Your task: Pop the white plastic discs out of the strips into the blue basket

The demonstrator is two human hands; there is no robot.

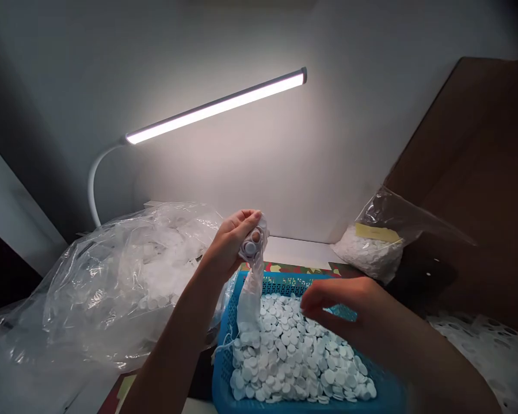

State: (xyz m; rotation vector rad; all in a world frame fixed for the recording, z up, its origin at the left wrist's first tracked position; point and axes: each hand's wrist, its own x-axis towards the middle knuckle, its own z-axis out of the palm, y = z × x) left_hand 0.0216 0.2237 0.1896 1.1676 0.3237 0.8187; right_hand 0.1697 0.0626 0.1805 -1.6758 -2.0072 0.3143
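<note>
Left hand (235, 238) raised, pinched shut on small clear plastic pouch (250, 287) hanging over blue mesh plastic basket (224, 368). Right hand (341, 305) low over heaped white round discs (293, 356), fingertips narrowed; contents not discernible. Best kept pouch mouth open, directly above basket.

White discs (293, 351) fill a blue basket (224, 368).
</note>
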